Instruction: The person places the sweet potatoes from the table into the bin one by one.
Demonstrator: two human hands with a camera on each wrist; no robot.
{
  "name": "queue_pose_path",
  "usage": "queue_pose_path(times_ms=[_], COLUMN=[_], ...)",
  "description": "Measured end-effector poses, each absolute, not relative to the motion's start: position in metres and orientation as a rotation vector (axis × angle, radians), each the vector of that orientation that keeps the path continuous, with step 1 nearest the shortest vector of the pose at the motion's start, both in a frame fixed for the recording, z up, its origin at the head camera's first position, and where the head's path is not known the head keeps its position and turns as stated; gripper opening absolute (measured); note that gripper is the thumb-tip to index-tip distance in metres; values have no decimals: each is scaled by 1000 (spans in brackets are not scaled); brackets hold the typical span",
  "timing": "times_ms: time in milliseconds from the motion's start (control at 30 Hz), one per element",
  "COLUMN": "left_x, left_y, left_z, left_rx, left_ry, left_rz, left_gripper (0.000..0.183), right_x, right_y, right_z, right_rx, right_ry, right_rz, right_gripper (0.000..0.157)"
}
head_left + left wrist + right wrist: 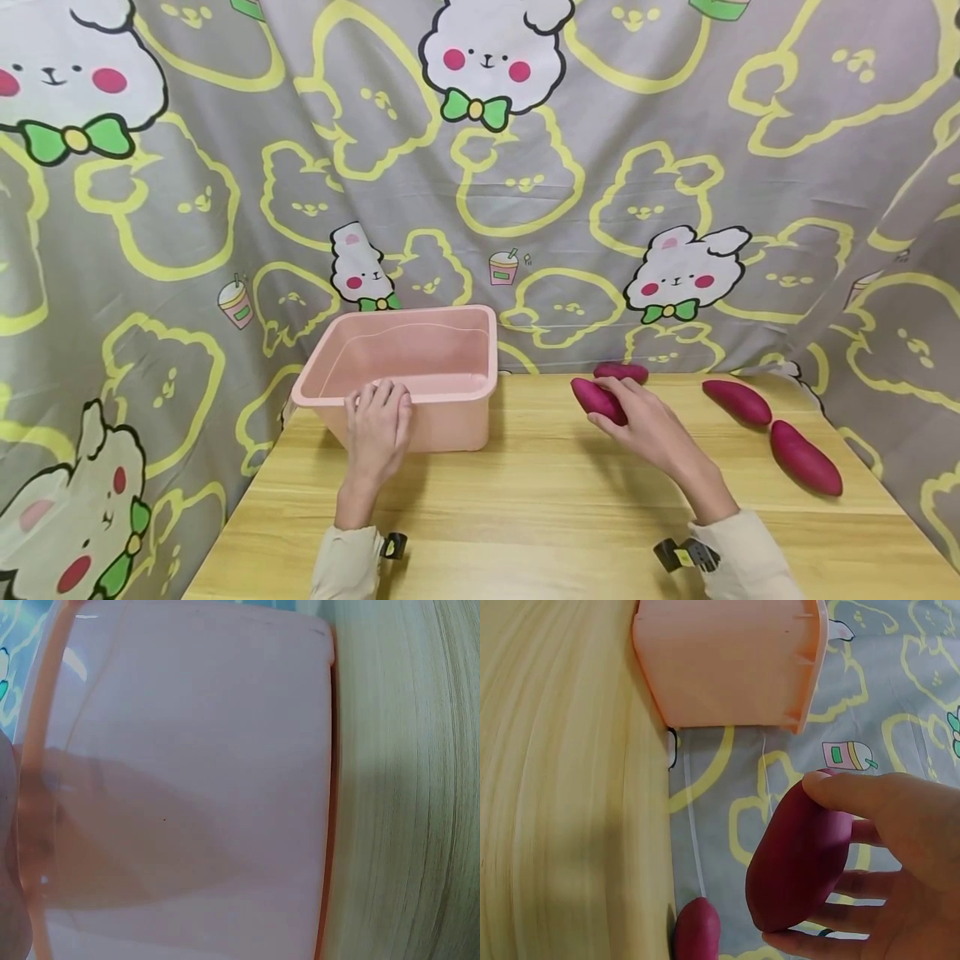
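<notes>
A pink plastic bin [442, 425] stands on the table at the centre left. My left hand [378, 433] grips its front rim, fingers bent over the edge; the left wrist view shows the bin's wall [187, 765] close up and only a sliver of that hand. To the right of the bin, my right hand [641, 417] holds a purple sweet potato [597, 402] between thumb and fingers. In the right wrist view this sweet potato [799, 859] is raised off the table. Just behind it, a second sweet potato [621, 372] lies near the table's back edge.
Two more sweet potatoes, one farther back [737, 403] and one nearer [806, 458], lie at the right of the wooden table [525, 525]. A grey curtain [540, 183] with yellow and white cartoon prints hangs behind the table and along both sides.
</notes>
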State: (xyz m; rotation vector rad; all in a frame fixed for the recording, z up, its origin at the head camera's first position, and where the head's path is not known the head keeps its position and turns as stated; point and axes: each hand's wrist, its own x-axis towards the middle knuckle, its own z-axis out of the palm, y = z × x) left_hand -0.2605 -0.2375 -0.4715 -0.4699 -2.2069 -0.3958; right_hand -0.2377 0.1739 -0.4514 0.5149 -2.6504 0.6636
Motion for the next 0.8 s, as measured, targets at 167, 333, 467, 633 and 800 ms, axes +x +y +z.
queue_pose_path(times_ms=[167, 333, 467, 633, 800], left_x=[-261, -262, -262, -261, -261], left_y=[-237, -236, -236, -236, -236], left_z=[-472, -472, -473, -472, -471], left_rx=[-472, -470, -467, -467, -462], left_ry=[-2200, -2194, -2197, -2202, -2214], left_rz=[-392, -381, -373, -383, -391], left_gripper=[31, 31, 32, 31, 32], right_x=[-242, -247, -249, -253, -257], right_y=[168, 161, 156, 149, 141], right_z=[-448, -443, -440, -435, -431], right_rx=[530, 553, 570, 598, 630], right_ry=[-2634, -2598, -2584, -2576, -2572], right_rz=[651, 628, 611, 622, 639], right_gripper=[57, 56, 56, 56, 55])
